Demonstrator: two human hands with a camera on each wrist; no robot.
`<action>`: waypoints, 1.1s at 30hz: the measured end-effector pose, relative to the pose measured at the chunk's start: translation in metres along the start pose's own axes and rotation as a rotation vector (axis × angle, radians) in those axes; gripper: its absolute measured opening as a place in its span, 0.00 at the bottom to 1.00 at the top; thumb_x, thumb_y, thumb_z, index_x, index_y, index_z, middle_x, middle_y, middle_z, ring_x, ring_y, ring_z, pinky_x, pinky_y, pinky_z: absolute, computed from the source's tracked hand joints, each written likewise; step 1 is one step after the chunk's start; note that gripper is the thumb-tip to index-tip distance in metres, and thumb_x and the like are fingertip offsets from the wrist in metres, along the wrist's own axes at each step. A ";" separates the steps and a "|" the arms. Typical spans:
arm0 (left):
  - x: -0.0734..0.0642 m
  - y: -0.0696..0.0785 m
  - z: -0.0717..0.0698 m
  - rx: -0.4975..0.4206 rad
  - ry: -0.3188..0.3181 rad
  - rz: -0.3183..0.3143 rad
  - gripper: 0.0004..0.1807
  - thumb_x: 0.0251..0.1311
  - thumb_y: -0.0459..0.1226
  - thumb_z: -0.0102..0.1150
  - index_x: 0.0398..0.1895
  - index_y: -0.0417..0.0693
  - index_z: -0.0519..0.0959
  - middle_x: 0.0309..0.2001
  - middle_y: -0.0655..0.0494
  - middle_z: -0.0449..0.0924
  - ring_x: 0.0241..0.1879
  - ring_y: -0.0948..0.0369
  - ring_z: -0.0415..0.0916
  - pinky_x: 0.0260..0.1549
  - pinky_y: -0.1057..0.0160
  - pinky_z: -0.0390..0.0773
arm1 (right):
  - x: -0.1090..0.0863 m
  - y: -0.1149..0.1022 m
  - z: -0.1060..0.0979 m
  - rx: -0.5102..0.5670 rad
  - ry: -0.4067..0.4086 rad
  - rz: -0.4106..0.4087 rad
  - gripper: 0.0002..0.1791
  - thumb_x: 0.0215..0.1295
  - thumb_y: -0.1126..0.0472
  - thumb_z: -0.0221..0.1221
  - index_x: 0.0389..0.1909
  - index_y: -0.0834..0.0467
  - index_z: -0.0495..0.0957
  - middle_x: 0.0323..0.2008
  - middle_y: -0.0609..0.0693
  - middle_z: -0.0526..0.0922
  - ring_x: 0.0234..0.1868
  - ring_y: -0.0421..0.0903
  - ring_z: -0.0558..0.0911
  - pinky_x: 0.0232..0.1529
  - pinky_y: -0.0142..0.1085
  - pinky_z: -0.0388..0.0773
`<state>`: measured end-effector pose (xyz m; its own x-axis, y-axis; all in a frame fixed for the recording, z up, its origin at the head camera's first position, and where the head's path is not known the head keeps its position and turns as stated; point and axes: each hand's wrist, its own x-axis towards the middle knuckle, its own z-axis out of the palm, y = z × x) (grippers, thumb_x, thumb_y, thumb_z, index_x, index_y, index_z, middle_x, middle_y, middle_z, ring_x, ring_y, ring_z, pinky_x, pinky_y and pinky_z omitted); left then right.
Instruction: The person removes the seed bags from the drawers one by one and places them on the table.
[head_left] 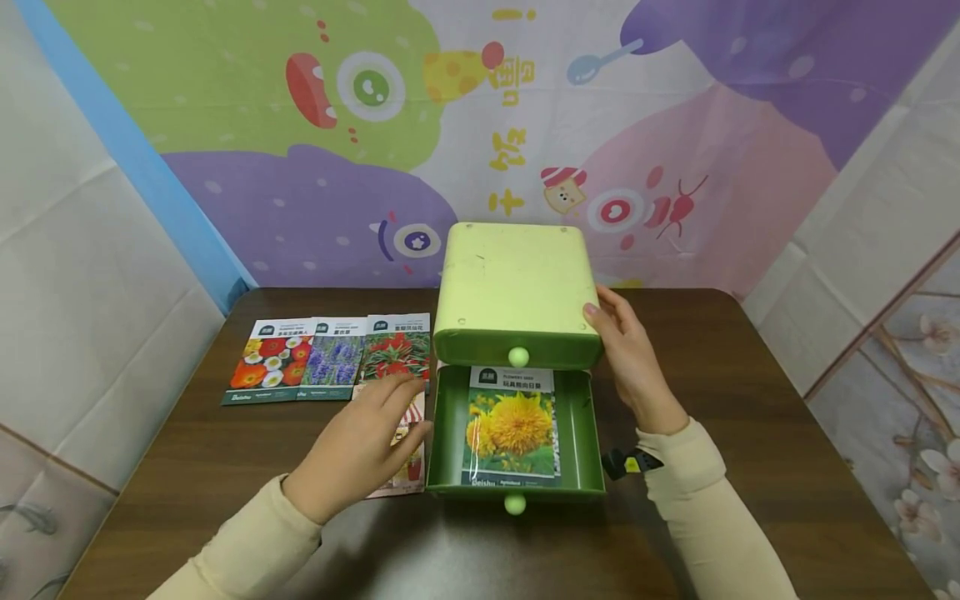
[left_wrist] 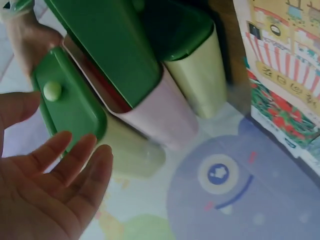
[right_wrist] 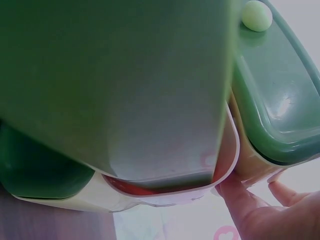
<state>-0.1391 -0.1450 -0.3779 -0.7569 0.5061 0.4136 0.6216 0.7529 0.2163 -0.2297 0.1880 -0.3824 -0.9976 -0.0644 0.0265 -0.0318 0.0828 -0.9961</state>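
A small stacked drawer cabinet [head_left: 517, 279] has pale yellow-green top and bottom tiers and a pink middle tier [left_wrist: 172, 117]. Its middle green drawer [head_left: 577, 429] is pulled out, with a sunflower seed packet [head_left: 513, 425] lying in it over another packet. The top drawer [head_left: 480, 350] is closed. My right hand [head_left: 633, 358] rests against the cabinet's right side, thumb near the top front corner. To the left of the drawer, my left hand [head_left: 363, 446] hovers with fingers spread and nothing in them. It partly covers a pink striped packet [head_left: 412, 475].
Three flower seed packets overlap in a row on the left: poppies [head_left: 266, 367], purple blooms [head_left: 330, 362] and red blooms [head_left: 397, 342]. All stand on a dark wooden table [head_left: 750, 467]. A cartoon-printed cloth [head_left: 315, 208] hangs behind the table.
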 end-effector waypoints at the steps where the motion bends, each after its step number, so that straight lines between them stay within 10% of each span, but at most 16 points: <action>1: 0.001 0.002 0.001 0.009 -0.009 0.024 0.25 0.60 0.44 0.66 0.56 0.40 0.74 0.53 0.47 0.78 0.54 0.51 0.76 0.56 0.51 0.77 | 0.000 0.000 0.000 0.000 0.000 0.000 0.36 0.73 0.42 0.50 0.76 0.47 0.51 0.74 0.52 0.59 0.69 0.49 0.64 0.71 0.50 0.61; 12: 0.022 0.018 0.015 0.054 -0.214 0.189 0.31 0.63 0.49 0.62 0.64 0.43 0.71 0.65 0.44 0.72 0.66 0.44 0.68 0.66 0.49 0.69 | 0.000 -0.001 0.001 0.002 0.014 0.001 0.35 0.73 0.43 0.50 0.76 0.48 0.52 0.73 0.53 0.60 0.68 0.48 0.65 0.69 0.48 0.62; 20: 0.038 0.021 0.029 0.065 -0.413 0.169 0.36 0.66 0.56 0.56 0.70 0.44 0.66 0.71 0.42 0.64 0.70 0.41 0.62 0.68 0.45 0.65 | 0.000 -0.001 0.000 0.005 0.016 0.002 0.36 0.73 0.43 0.49 0.76 0.49 0.52 0.73 0.53 0.60 0.68 0.48 0.64 0.69 0.48 0.62; 33: 0.051 0.025 0.046 0.213 -0.535 0.124 0.38 0.64 0.59 0.56 0.70 0.47 0.67 0.68 0.35 0.67 0.69 0.41 0.63 0.69 0.48 0.65 | 0.001 0.000 0.002 -0.007 0.018 0.005 0.36 0.73 0.42 0.50 0.76 0.48 0.52 0.73 0.53 0.60 0.67 0.48 0.65 0.69 0.48 0.62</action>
<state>-0.1709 -0.0809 -0.3916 -0.7123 0.6959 -0.0914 0.6995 0.7146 -0.0102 -0.2308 0.1861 -0.3824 -0.9987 -0.0456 0.0230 -0.0271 0.0904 -0.9955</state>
